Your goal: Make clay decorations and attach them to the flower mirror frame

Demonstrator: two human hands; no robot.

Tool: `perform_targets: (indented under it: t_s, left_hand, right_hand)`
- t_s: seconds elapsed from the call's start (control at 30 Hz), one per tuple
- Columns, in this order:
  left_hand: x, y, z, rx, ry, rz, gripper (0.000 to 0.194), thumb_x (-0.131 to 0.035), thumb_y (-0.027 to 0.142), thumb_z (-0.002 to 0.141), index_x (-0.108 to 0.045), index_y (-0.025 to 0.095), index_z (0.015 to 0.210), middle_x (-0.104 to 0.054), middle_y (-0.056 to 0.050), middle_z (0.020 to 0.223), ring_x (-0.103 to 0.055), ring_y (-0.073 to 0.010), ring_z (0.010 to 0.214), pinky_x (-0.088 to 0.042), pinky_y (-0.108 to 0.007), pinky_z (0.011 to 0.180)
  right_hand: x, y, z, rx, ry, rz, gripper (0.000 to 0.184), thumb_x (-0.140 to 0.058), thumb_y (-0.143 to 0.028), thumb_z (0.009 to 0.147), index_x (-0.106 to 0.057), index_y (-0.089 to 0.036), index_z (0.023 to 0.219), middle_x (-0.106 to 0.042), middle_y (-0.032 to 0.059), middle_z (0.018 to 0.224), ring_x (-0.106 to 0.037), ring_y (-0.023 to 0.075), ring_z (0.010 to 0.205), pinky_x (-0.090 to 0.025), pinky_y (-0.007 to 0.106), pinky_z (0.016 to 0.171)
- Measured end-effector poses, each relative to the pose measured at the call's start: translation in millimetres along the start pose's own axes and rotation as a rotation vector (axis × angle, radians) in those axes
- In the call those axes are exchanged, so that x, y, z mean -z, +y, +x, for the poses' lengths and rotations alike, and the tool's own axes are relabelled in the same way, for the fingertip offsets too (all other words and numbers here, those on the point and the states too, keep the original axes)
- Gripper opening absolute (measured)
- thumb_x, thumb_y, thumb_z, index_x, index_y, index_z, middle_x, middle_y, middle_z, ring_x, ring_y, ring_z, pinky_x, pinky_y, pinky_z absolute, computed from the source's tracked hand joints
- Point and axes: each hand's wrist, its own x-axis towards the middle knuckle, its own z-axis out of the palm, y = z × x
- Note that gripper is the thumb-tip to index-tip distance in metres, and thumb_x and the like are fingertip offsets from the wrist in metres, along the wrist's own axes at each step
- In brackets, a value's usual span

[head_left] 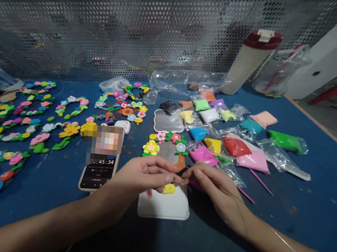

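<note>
L hand (148, 174) & R hand (210, 182) meet tip to tip over the white board (162, 211). L: thumb & fingers stretched fwd, close tog. R: curled, thumb & index tips drawn in beside L's. Whether either pinches sth, can't tell; too small.

Frame (167, 152) w/ clay flowers on its edge lies just beyond/under the fingers; near end hidden, so can't tell if it's on the board. Yellow clay (168, 188) is on the board, right below L hand.

Handling (my guess): frame light & prob. stiff, flowers soft, easily dented or knocked off; best hold = bare edge, not petals. Yellow clay prob. soft, bit tacky; lift gently by the sides, w/ fingertips.

Clay packs (204, 155) sit nr R hand; phone (97, 174) is L of the board.
</note>
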Motion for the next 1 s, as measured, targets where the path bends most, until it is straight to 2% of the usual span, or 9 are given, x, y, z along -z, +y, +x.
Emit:
perform_targets:
  t_s: [0.13,0.37,0.47,0.7,0.8,1.0]
  left_hand:
    - [-0.3,-1,0,0.000,0.007,-0.015,0.034,-0.076,0.035,0.065,-0.061,0.016,0.088,-0.070,-0.005,0.080,-0.056,-0.0108,0.057,-0.035,-0.020,0.046]
    - [-2.1,2,-3,-0.015,0.025,-0.031,0.034,-0.078,0.031,0.062,-0.060,0.015,0.086,-0.069,-0.004,0.078,-0.058,-0.0122,0.063,-0.036,-0.020,0.050]
    - [-4.4,5,-5,0.003,0.018,-0.054,0.036,-0.079,0.029,0.060,-0.059,0.015,0.086,-0.069,-0.003,0.078,-0.057,-0.0114,0.062,-0.035,-0.020,0.050]
    - [-10.0,8,-7,0.011,-0.013,-0.150,0.032,-0.080,0.020,0.060,-0.059,0.014,0.084,-0.068,-0.002,0.073,-0.057,-0.0107,0.062,-0.036,-0.020,0.054]
    - [-9.8,7,-7,0.013,-0.040,-0.148,0.029,-0.078,0.018,0.062,-0.059,0.014,0.083,-0.067,-0.003,0.073,-0.057,-0.0111,0.064,-0.037,-0.020,0.056]
    - [-10.7,8,-11,-0.015,-0.021,-0.107,0.021,-0.072,0.021,0.070,-0.060,0.016,0.087,-0.066,0.000,0.077,-0.053,-0.0097,0.065,-0.036,-0.021,0.055]
  right_hand:
    - [0,1,0,-0.001,-0.017,0.010,0.030,-0.039,-0.035,0.095,-0.063,-0.020,0.083,-0.065,0.0012,0.081,-0.060,0.0153,0.078,-0.047,0.027,0.071]
    - [0,1,-1,0.007,-0.011,-0.042,0.031,-0.039,-0.035,0.095,-0.062,-0.020,0.083,-0.065,0.0020,0.081,-0.060,0.0156,0.077,-0.046,0.027,0.069]
    - [-1,1,-4,0.101,0.023,-0.106,0.028,-0.039,-0.030,0.095,-0.063,-0.020,0.083,-0.065,0.0022,0.080,-0.060,0.0152,0.075,-0.045,0.027,0.067]
    - [-1,-7,-12,0.441,0.111,-0.182,0.021,-0.042,-0.013,0.089,-0.060,-0.023,0.094,-0.066,0.0035,0.080,-0.060,0.0174,0.076,-0.047,0.033,0.070]
    - [-1,-10,-15,0.493,0.100,-0.216,0.026,-0.043,-0.010,0.087,-0.058,-0.025,0.101,-0.066,0.0029,0.082,-0.060,0.0179,0.076,-0.047,0.033,0.069]
    - [-1,-8,-16,0.493,0.082,-0.211,0.029,-0.044,-0.007,0.085,-0.057,-0.026,0.103,-0.065,0.0019,0.085,-0.060,0.0172,0.079,-0.047,0.033,0.070]
